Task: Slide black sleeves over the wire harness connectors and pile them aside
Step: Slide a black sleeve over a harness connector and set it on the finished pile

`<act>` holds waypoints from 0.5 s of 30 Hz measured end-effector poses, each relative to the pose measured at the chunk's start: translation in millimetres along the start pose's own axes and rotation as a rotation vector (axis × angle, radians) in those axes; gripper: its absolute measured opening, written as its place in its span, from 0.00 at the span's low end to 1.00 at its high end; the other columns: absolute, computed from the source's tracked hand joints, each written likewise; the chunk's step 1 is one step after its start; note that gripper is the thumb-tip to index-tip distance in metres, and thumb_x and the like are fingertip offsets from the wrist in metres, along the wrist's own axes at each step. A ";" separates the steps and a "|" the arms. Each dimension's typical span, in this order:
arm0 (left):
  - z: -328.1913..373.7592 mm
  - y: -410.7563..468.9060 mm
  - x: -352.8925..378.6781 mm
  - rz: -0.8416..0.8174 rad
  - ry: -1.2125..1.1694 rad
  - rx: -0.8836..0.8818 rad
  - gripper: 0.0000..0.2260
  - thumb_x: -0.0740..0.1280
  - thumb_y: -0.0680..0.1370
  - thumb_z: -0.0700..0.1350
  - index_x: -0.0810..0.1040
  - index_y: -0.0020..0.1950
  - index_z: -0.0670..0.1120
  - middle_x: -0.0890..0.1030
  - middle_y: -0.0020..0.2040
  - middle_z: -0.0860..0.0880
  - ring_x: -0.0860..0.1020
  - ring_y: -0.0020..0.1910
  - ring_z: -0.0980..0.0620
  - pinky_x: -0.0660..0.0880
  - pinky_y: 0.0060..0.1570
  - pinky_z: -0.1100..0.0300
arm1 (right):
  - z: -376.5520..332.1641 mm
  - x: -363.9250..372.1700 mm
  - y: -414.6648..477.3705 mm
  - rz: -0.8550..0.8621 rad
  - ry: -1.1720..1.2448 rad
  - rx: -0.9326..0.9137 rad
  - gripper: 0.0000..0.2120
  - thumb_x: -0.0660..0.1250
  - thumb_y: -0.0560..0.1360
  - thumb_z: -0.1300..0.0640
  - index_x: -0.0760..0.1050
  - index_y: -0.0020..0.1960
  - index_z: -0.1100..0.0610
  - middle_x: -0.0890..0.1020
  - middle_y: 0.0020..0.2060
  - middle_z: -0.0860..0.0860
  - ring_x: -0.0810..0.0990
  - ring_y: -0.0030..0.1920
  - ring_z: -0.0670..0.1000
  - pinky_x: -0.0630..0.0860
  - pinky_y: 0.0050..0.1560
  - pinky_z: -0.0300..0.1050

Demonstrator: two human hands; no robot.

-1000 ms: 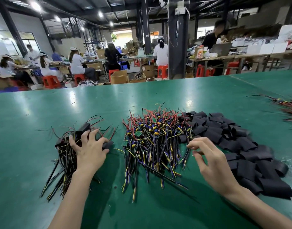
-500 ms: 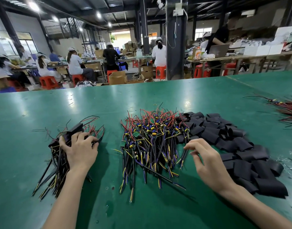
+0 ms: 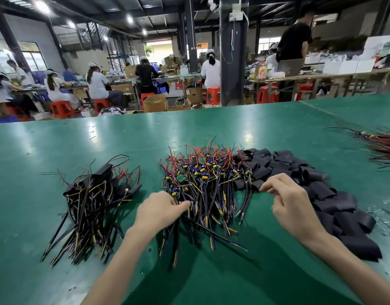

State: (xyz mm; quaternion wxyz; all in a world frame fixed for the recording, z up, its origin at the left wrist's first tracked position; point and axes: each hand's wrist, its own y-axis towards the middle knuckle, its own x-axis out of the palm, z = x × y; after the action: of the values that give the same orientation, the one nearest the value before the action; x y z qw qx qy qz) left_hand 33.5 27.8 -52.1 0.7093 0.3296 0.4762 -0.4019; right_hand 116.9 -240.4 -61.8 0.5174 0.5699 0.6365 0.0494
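A heap of bare wire harnesses [image 3: 202, 186] with red, yellow and blue leads and small circuit boards lies in the middle of the green table [image 3: 24, 172]. Left of it sits the pile of sleeved harnesses [image 3: 94, 199]. A spread of flat black sleeves [image 3: 321, 194] lies on the right. My left hand [image 3: 158, 210] rests at the near left edge of the bare heap, fingertips touching the wires. My right hand [image 3: 291, 201] hovers at the sleeves' near left edge with fingers curled and apart, holding nothing that I can see.
Another bundle of red and black wires [image 3: 383, 146] lies at the table's far right edge. Beyond the table, several seated workers [image 3: 99, 84], red stools [image 3: 61, 108], cardboard boxes [image 3: 154, 102] and a dark pillar [image 3: 233, 51] fill the workshop.
My left hand let go of the sleeved pile on the left and moved right to the bare harness heap. My right hand shifted slightly toward the sleeves.
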 end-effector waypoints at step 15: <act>1.1 4.2 4.8 -0.110 -0.658 -0.194 0.06 0.70 0.70 0.40 0.73 0.37 0.44 0.79 0.31 0.44 0.68 0.23 0.50 0.67 0.28 0.63 | 40.0 -17.0 8.9 -0.380 -0.688 0.577 0.16 0.57 0.78 0.51 0.65 0.65 0.53 0.69 0.62 0.56 0.65 0.62 0.59 0.65 0.60 0.54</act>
State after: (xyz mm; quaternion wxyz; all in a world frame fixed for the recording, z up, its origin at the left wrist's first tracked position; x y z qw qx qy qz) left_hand 38.8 27.5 -55.9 0.8300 0.0873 0.2753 -0.4772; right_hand 148.3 -271.6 -64.1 0.5186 0.5470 0.5092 -0.4154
